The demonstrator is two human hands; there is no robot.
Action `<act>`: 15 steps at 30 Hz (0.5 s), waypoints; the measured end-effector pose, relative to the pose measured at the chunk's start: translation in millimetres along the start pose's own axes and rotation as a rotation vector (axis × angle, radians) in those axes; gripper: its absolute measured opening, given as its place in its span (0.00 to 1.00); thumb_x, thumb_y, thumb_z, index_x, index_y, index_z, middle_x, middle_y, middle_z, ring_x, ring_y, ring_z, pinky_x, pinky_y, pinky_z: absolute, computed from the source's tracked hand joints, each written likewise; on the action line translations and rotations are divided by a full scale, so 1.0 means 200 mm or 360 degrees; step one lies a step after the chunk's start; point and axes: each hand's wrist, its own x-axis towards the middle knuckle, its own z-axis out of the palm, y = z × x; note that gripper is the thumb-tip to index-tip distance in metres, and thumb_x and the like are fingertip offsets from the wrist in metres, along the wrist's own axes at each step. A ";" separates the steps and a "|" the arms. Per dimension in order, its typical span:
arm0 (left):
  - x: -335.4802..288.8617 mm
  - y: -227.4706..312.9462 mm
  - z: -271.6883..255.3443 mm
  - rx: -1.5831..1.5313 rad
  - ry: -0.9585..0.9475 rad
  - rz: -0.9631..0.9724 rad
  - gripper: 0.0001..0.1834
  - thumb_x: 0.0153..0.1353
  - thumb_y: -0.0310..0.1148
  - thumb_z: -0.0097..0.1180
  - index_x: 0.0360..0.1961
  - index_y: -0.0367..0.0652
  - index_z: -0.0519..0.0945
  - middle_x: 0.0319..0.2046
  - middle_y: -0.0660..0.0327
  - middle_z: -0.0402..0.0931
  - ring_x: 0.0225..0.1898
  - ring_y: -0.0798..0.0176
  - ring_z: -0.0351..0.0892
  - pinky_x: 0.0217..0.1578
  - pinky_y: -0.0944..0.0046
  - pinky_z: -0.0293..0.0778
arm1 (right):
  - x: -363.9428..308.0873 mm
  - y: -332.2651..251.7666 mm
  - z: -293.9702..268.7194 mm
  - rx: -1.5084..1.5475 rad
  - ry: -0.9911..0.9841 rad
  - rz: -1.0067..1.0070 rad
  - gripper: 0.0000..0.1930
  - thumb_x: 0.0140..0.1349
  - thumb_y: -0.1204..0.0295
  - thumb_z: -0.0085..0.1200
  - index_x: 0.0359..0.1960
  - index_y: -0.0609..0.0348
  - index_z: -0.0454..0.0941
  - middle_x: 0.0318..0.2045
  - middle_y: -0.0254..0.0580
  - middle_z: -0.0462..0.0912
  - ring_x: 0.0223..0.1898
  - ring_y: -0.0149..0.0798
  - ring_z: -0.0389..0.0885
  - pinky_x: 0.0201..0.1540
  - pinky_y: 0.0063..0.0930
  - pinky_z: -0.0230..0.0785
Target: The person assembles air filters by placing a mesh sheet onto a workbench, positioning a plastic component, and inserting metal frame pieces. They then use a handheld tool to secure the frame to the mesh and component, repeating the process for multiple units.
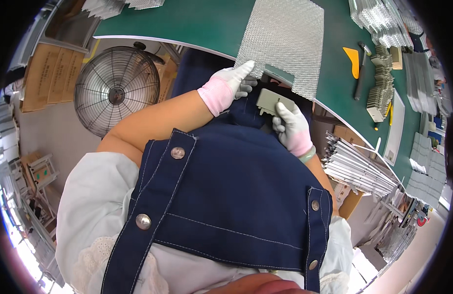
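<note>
A sheet of silver metal mesh (285, 39) lies on the green table (187, 22), hanging slightly over its near edge. My left hand (234, 81), in a white glove with a pink cuff, grips the mesh's near left corner. My right hand (291, 127), gloved the same way, holds a small flat grey-green plate (271, 101) just below the table edge, over my dark blue apron. The plate sits under the mesh's notched near edge.
A round floor fan (116, 88) stands at the left below the table. On the table's right lie a yellow scraper (353, 60), a dark-handled tool (359, 81) and stacks of finned metal parts (381, 85). Bundled metal strips (356, 169) sit at the lower right.
</note>
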 end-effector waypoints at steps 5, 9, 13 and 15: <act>0.05 -0.07 0.01 -0.0172 -0.0109 0.0248 0.19 0.67 0.45 0.58 0.49 0.41 0.79 0.43 0.59 0.81 0.43 0.65 0.78 0.49 0.63 0.72 | 0.09 0.02 0.03 0.0279 0.0048 0.0045 0.10 0.69 0.71 0.55 0.49 0.53 0.72 0.36 0.30 0.75 0.25 0.23 0.69 0.23 0.14 0.60; 0.09 -0.08 0.00 -0.0140 -0.0207 0.0344 0.16 0.68 0.41 0.57 0.48 0.40 0.79 0.44 0.58 0.80 0.46 0.63 0.78 0.51 0.62 0.72 | 0.11 0.00 0.06 0.0261 0.0030 0.0038 0.11 0.69 0.70 0.56 0.51 0.51 0.72 0.37 0.30 0.74 0.26 0.24 0.68 0.23 0.13 0.59; 0.10 -0.09 0.00 -0.0173 -0.0312 0.0368 0.17 0.69 0.41 0.56 0.49 0.39 0.79 0.45 0.58 0.80 0.48 0.62 0.78 0.53 0.61 0.71 | 0.12 -0.01 0.08 0.0214 0.0063 0.0034 0.11 0.69 0.70 0.56 0.50 0.53 0.72 0.36 0.31 0.74 0.25 0.23 0.67 0.23 0.13 0.59; 0.10 -0.09 -0.01 -0.0207 -0.0362 0.0346 0.17 0.69 0.41 0.55 0.49 0.39 0.79 0.45 0.58 0.80 0.49 0.62 0.78 0.54 0.61 0.70 | 0.13 -0.02 0.10 0.0244 0.0075 0.0016 0.10 0.68 0.70 0.56 0.48 0.54 0.72 0.35 0.31 0.75 0.24 0.23 0.67 0.22 0.14 0.59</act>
